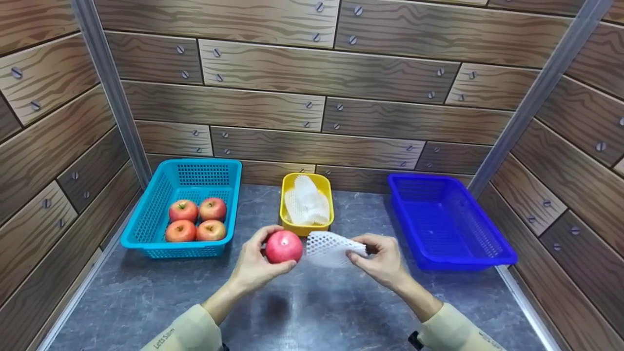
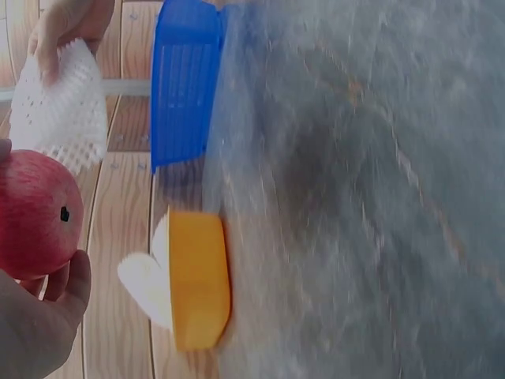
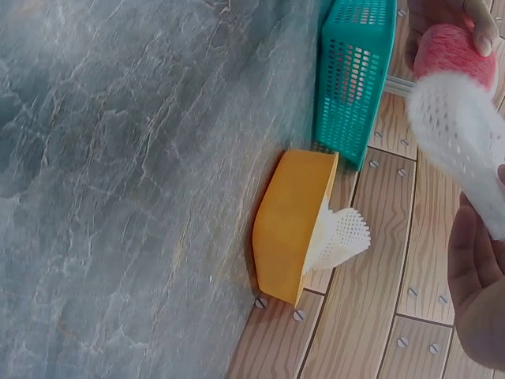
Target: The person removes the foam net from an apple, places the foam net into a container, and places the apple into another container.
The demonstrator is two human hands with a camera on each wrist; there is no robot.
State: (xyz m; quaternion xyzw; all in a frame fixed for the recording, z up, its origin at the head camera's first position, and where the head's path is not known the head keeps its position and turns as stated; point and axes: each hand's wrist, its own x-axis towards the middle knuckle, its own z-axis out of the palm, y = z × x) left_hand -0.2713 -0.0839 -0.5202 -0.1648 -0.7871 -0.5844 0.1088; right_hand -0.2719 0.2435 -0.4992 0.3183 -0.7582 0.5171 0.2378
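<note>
My left hand [image 1: 255, 264] grips a red apple [image 1: 284, 246] above the middle of the table, fingers behind it and thumb in front. To its right, my right hand [image 1: 382, 258] pinches one end of a white foam net sleeve [image 1: 331, 245]. The sleeve's wide end faces the apple; in the head view a small gap lies between them. In the left wrist view the apple [image 2: 38, 215] shows its dark dimple, with the sleeve [image 2: 63, 110] beyond it. From the right wrist the sleeve [image 3: 454, 130] overlaps part of the apple.
At the left, a teal basket [image 1: 134, 239] holds several apples [image 1: 183, 210]. A yellow bin [image 1: 307, 230] with more white foam sleeves [image 1: 306, 202] stands behind my hands. On the right is a blue basket [image 1: 448, 219]. Wood-patterned walls [image 1: 263, 105] enclose the grey table [image 1: 161, 302].
</note>
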